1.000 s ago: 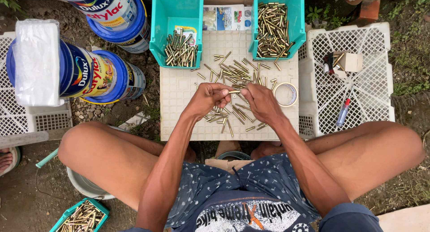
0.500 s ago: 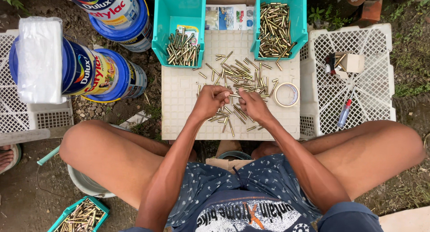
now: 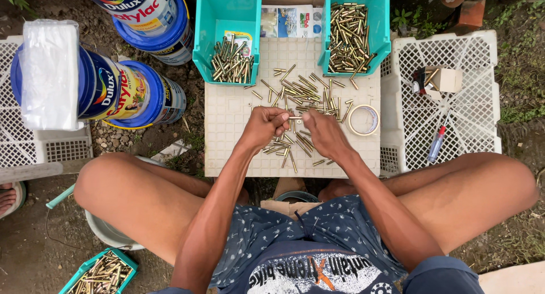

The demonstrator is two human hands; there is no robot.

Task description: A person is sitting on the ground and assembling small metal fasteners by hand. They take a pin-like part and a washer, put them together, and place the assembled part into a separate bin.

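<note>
My left hand and my right hand meet over the middle of a white perforated board. Between their fingertips they pinch one thin brass tube, held level. Several loose brass tubes lie scattered on the board just beyond and under my hands. A teal bin at the back left holds a small heap of tubes. Another teal bin at the back right is fuller.
A tape roll lies right of my hands. White crates stand at the right and the left; the right one carries a small box and a marker. Paint cans lie at the left. A third teal bin sits by my left knee.
Both hands stayed together over the board's centre and shifted slightly toward the back. The brass tube between the fingertips now shows level.
</note>
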